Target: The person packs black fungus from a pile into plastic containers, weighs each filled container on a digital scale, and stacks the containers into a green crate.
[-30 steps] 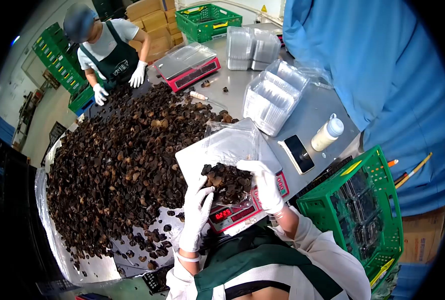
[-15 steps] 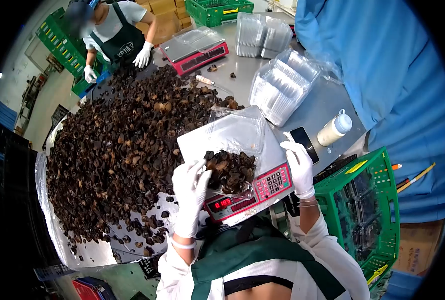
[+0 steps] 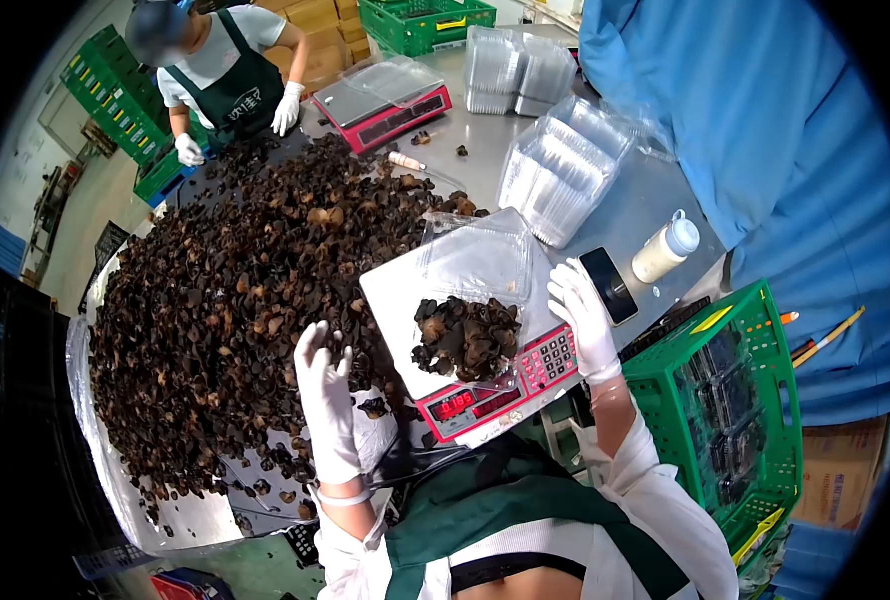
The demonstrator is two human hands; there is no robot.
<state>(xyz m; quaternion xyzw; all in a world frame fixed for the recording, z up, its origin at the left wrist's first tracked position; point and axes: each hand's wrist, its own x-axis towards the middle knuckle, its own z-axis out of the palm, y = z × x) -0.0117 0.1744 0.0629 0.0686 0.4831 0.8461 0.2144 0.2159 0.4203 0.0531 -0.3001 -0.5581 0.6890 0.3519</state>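
My left hand (image 3: 327,405), in a white glove, hovers at the near right edge of a big pile of dark wood ear mushrooms (image 3: 235,310). Its fingers are apart, with nothing visible between them. On the scale (image 3: 390,310), with red digits that seem to read 0.185, stands an open clear plastic box (image 3: 480,255). A heap of wood ear mushrooms (image 3: 465,338) fills its near half, and its lid half lies toward the far side. My right hand (image 3: 587,322), also gloved, is beside the scale's right edge and keypad, fingers spread and holding nothing.
Stacked clear boxes (image 3: 560,175) stand beyond the scale. A phone (image 3: 608,286) and a bottle (image 3: 665,248) lie to the right, above a green crate (image 3: 783,400) of filled boxes. Across the table a gloved co-worker (image 3: 235,85) stands near a second scale (image 3: 385,110).
My left hand has moved left, away from the box on the scale to the pile's edge. My right hand has shifted slightly left, its fingers now more spread.
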